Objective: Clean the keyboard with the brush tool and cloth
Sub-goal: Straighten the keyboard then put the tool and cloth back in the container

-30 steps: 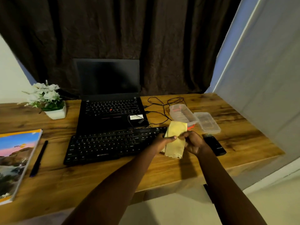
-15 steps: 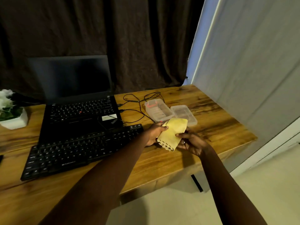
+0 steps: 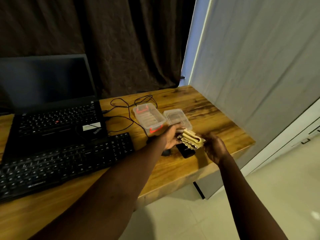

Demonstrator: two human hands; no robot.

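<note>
A yellow cloth (image 3: 191, 140), folded into a thick wad with a scalloped edge, is held between both hands above the desk's right part. My left hand (image 3: 170, 137) grips its left side and my right hand (image 3: 214, 148) grips its right side. The black keyboard (image 3: 60, 163) lies on the wooden desk (image 3: 216, 122) to the left, in front of the laptop. A black oblong object (image 3: 186, 150), possibly the brush tool, lies on the desk just under the cloth; I cannot tell what it is.
An open black laptop (image 3: 57, 118) stands behind the keyboard, with black cables (image 3: 128, 108) trailing right. A clear plastic box with red clips (image 3: 149, 118) and its lid (image 3: 178, 118) sit behind my hands. The desk's right edge drops to a tiled floor (image 3: 207, 213); a grey wall stands right.
The cloth has been folded from a flat sheet into a compact wad between both hands. My view has swung right, so the plant and book have left the frame.
</note>
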